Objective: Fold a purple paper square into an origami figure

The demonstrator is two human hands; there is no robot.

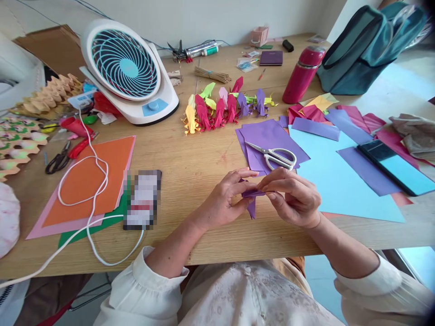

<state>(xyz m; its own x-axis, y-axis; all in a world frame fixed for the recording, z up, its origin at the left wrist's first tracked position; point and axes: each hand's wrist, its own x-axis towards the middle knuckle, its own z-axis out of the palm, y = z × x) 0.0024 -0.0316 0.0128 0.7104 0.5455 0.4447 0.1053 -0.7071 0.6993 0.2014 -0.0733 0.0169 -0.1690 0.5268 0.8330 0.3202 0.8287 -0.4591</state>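
Between my two hands is a small piece of folded purple paper [252,209], held just above the table near its front edge. My left hand [228,199] pinches it from the left, with thumb and fingers closed on it. From the right, my right hand [292,197] pinches the same paper between thumb and fingertips. Part of the fold is hidden behind the fingers. Just beyond my hands, white-handled scissors [279,156] lie on a stack of purple paper sheets [272,133]. Several folded paper figures [220,108] in red, purple, yellow and green stand farther back.
A fan [127,68] stands at the back left. Orange paper [91,176], a phone [142,199] and a white cable [89,222] lie to the left. At right are light blue paper [340,181], a dark phone [396,165], a red flask [302,74] and a teal bag [363,54].
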